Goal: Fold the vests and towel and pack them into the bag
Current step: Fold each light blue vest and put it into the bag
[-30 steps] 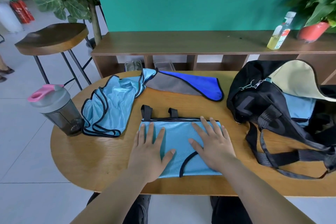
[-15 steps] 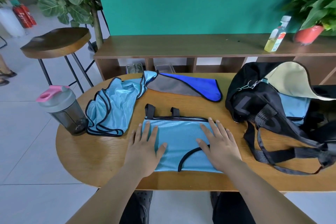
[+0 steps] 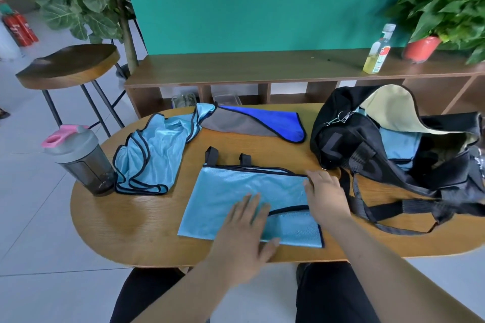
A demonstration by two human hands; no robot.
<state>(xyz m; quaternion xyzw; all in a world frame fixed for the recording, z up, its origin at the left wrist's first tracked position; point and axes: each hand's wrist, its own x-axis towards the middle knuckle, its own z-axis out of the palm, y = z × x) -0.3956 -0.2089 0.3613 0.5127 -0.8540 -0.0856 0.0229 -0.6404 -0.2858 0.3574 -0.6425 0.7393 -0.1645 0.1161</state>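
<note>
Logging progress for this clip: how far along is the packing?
Done: one light-blue item sits inside the open black bag. In hand: left hand lies flat on a part-folded vest, right hand at its right edge. Left: the crumpled vest, the blue-grey towel, packing all three.

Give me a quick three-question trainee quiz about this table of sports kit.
1. True or false: the black duffel bag is open, with light-blue fabric inside.
2. The left hand rests on: A, the shaker bottle; B, the folded light-blue vest; C, the stool.
3. What lies between the crumpled vest and the bag at the far side of the table?
Key: 1 true; 2 B; 3 the blue-and-grey towel.
</note>
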